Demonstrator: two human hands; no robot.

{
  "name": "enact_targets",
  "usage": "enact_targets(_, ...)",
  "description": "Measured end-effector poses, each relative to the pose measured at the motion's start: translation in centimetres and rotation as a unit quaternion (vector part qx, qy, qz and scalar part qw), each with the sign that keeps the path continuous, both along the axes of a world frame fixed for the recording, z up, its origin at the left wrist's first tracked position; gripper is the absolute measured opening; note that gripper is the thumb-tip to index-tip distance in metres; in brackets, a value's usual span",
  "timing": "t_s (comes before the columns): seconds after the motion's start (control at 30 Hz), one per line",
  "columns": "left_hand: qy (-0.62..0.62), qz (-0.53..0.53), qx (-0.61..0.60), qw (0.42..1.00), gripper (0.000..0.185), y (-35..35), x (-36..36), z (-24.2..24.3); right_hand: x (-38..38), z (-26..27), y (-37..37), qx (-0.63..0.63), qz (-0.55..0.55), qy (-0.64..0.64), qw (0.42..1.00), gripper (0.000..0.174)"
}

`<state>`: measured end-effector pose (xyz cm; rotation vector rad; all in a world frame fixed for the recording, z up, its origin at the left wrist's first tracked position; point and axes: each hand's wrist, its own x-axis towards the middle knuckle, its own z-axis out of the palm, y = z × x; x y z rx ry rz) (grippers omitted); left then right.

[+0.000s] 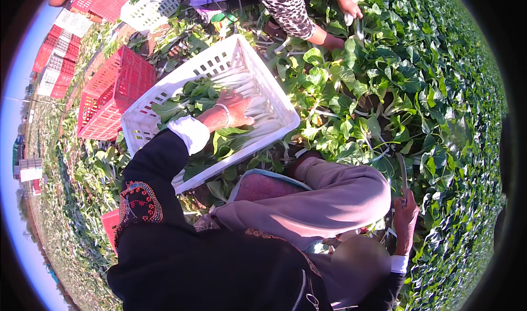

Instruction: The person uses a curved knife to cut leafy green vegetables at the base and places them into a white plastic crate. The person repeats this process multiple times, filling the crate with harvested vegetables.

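Note:
My left hand point(235, 108), with a bracelet at the wrist, reaches into a white plastic crate point(263, 74). Its thumb and fingers are apart and rest on leafy greens with white stalks point(263, 115), laid side by side. Dark green leaves point(197, 92) fill the crate's middle and left. Out to the right, beyond my bent knee, my right hand point(405, 214) is shut on a knife point(402, 171) with a narrow, slightly curved blade pointing up. The blade stands beside the leaves of the growing greens point(428, 146).
Red crates point(119, 88) stand left of the white one. Another white crate point(150, 8) is farther off, with stacked crates point(57, 59) at far left. Ahead, a co-worker's hand point(350, 9) holds a green by its stalk. Cut leaves litter the ground.

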<state>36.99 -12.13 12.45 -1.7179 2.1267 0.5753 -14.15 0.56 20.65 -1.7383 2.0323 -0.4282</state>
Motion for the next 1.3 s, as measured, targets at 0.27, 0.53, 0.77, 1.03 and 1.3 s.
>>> enact_targets(0.27, -0.011, -0.034, -0.146, 0.989, 0.073, 7.8, 0.6, -9.3, 1.0, -0.2, -0.7, 0.037, 0.001, 0.036, 0.999, 0.027)
enact_targets(0.53, 0.056, -0.022, -0.259, 0.964, 0.069, 9.2, 0.9, -14.7, 2.0, -1.0, -2.4, 0.077, -0.052, 0.071, 0.993, 0.025)
enact_targets(0.77, 0.065, -0.006, -0.140, 0.988, 0.066, 8.8, 0.7, -11.5, 0.5, -2.5, -2.3, 0.042, 0.000, 0.118, 0.992, 0.030)
enact_targets(1.03, 0.064, -0.017, -0.156, 0.986, 0.066, 8.9, 1.0, -12.8, 0.6, -2.9, -2.0, 0.048, 0.001, 0.113, 0.992, 0.025)
enact_targets(1.3, 0.034, -0.032, -0.059, 0.997, 0.076, 7.9, 0.5, -6.6, -0.8, -2.4, -0.8, -0.006, 0.016, 0.152, 0.988, 0.027)
